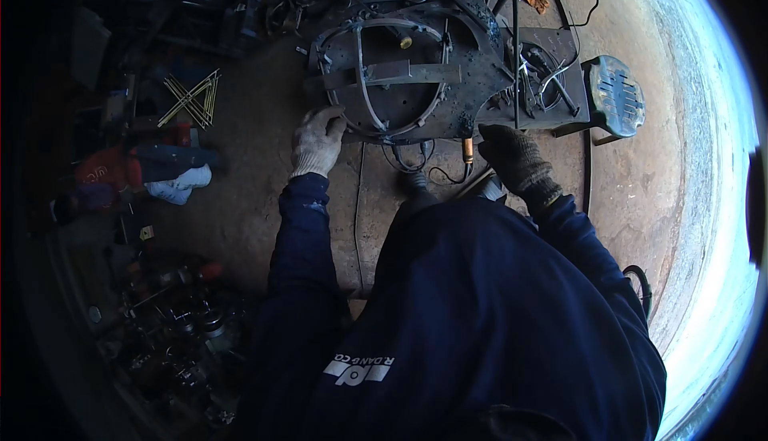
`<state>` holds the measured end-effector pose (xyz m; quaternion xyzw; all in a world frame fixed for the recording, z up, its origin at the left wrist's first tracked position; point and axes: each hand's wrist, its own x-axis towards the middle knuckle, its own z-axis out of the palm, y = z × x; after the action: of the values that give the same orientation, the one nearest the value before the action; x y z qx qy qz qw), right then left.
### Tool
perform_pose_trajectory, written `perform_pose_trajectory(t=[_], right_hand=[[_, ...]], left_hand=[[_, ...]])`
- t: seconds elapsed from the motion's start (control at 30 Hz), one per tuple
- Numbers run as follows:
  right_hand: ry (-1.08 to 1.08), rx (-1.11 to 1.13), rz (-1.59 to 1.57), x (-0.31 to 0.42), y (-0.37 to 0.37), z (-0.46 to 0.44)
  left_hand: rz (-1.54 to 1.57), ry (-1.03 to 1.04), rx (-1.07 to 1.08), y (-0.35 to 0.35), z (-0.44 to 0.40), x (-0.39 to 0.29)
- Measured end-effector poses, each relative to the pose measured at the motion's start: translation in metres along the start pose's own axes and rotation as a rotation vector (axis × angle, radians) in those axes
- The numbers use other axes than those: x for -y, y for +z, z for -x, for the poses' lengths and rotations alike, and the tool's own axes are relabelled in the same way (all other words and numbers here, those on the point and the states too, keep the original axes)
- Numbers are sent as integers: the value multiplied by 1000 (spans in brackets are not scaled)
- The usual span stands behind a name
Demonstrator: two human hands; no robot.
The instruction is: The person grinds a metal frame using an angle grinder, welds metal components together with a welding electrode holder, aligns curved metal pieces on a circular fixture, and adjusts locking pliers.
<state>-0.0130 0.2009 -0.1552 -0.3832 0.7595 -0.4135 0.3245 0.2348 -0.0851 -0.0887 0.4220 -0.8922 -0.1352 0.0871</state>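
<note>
My left hand (318,141), in a pale knit glove, is at the near left edge of a dark metal worktable (488,109). Its fingers are curled against the lower left of a round metal frame (362,73) made of bent bar with a curved crosspiece. Flat metal strips (392,73) lie across this frame. At the table's near right edge is my right hand (516,161), in a darker glove with the fingers curled in. What it holds, if anything, is lost in shadow. A thin dark upright rod (516,49) ends beside its fingers; contact is unclear.
A brass-coloured cylinder with a cable (468,151) hangs at the near edge. Tools and wires (548,81) lie on the right, near a worn stool (616,97). Yellowish rods (192,99) and a person in red (108,167) are leftward. A cable (359,217) crosses the floor.
</note>
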Motion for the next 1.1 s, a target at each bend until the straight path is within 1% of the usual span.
perform_pose_trajectory(t=[0.03, 0.07, 0.1, 0.13, 0.17, 0.2, 0.23, 0.27, 0.3, 0.33, 0.37, 0.4, 0.43, 0.47, 0.5, 0.6, 0.67, 0.7, 0.73, 0.8, 0.83, 0.87, 0.93, 0.97, 1.0, 1.03, 1.07, 1.1], right_hand=[[-39, -2, 34, 3, 4, -4], [-76, -1, 69, 6, 8, -8], [-69, 1, 76, 10, 10, -12], [-139, -6, 143, 14, 11, -15], [-207, -11, 211, 18, 14, -16], [-190, -8, 220, 22, 19, -16], [-113, -49, 275, 27, 24, -16], [-40, -93, 335, 31, 28, -18], [84, -124, 125, 29, 35, -17], [95, -137, 145, 24, 41, -16], [168, -198, 99, 18, 46, -15], [236, -261, 51, 19, 51, -15], [240, -296, 38, 22, 54, -13], [244, -331, 25, 26, 56, -11], [295, -345, 1, 43, 57, -10], [348, -415, 67, 45, 68, -7], [423, -491, -128, 51, 76, -5], [433, -518, -121, 56, 81, -4], [412, -544, -149, 62, 86, -3], [390, -593, -168, 69, 88, -4], [396, -568, -170, 71, 87, -5], [408, -545, -174, 72, 88, -4], [430, -599, -193, 72, 92, -4], [382, -578, -159, 73, 93, -3], [334, -556, -125, 73, 91, -2], [318, -571, -196, 67, 92, 0], [328, -597, -195, 64, 93, 5], [412, -674, -288, 69, 94, 7]], left_hand=[[110, 17, 92, -2, -4, 6], [117, 17, 95, -2, -5, 13], [42, 56, 136, -13, -5, 6], [-32, 95, 179, -18, -4, 4], [-21, 96, 190, -16, -4, 9], [-70, 338, 183, -13, -4, 15], [-114, 583, 169, -10, -5, 21], [-96, 590, 172, -4, -5, 26], [-68, 628, 133, 6, -6, 32], [-38, 669, 92, 16, -10, 40], [28, 731, 120, 29, -18, 51], [50, 748, 111, 31, -25, 54], [139, 772, 194, 32, -30, 57], [60, 827, 232, 32, -32, 62], [-15, 884, 268, 23, -36, 59], [42, 985, 299, 29, -51, 69], [53, 1054, 286, 21, -61, 69], [56, 1096, 272, 15, -63, 65], [71, 1122, 267, 11, -66, 62], [2, 1114, 381, 6, -70, 56], [56, 1124, 335, 9, -70, 58], [66, 1147, 335, 10, -69, 60], [87, 1096, 289, 12, -64, 59], [101, 1052, 349, 12, -62, 59], [111, 1083, 357, 13, -60, 58], [151, 1051, 307, 14, -57, 58], [189, 1013, 257, 15, -54, 58], [220, 975, 271, 13, -51, 58]])
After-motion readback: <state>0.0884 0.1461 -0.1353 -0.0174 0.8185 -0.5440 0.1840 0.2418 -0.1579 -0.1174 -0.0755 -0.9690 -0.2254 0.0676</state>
